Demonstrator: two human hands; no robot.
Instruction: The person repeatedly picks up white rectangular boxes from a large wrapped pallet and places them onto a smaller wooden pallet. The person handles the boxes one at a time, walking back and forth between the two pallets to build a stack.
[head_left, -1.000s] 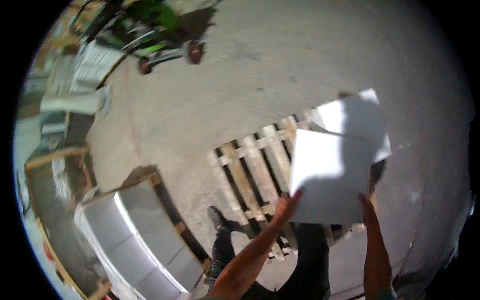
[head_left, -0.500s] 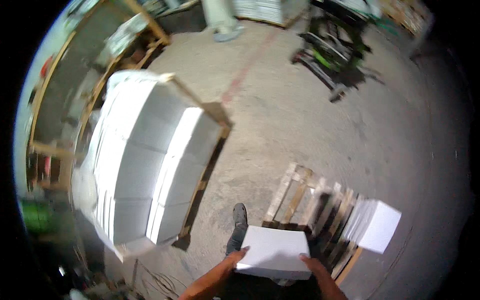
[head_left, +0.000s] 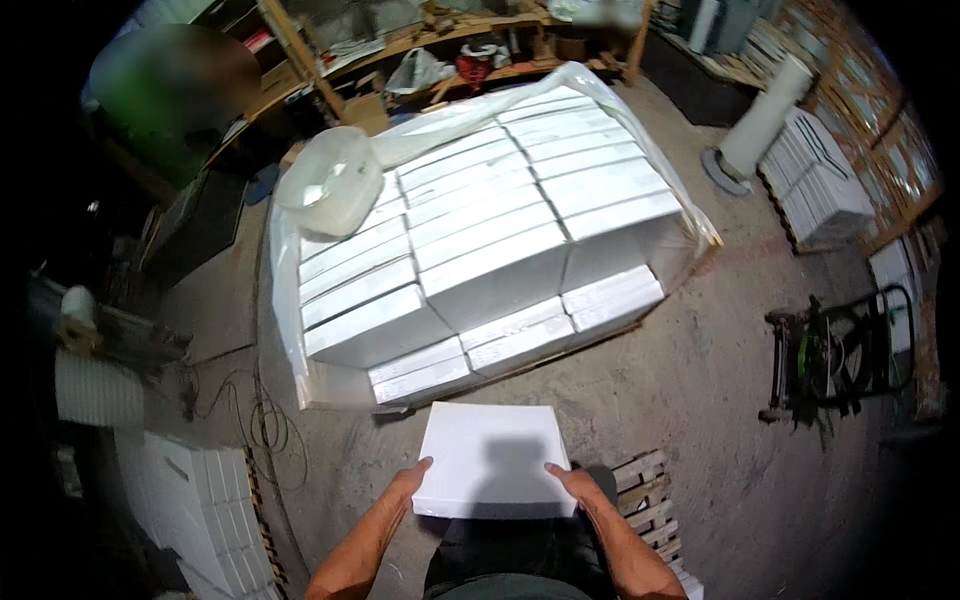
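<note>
A thick white rectangular block [head_left: 455,445] is level in front of my body, its flat top facing up. My left hand [head_left: 412,479] is closed on its left edge, thumb on top and fingers hidden beneath. On the right edge my right hand [head_left: 572,483] grips it in the same way. Just beyond the block stands a big stack of similar white blocks [head_left: 490,275] in rows, the near row lower than those behind. Clear plastic wrap [head_left: 640,125] hangs around the stack's sides. The held block is apart from the stack.
A translucent round tub [head_left: 345,200] sits on the stack's far left corner. Coiled cable [head_left: 262,430] lies on the floor at left, near another white stack [head_left: 215,515]. A slatted wooden pallet [head_left: 645,490] is at my right; farther right stands a black-and-green wheeled frame [head_left: 835,360]. Shelving [head_left: 400,45] lines the back.
My view has swung left, from the slatted pallet to face the large stack. Both hands still hold the white block, carried round with me.
</note>
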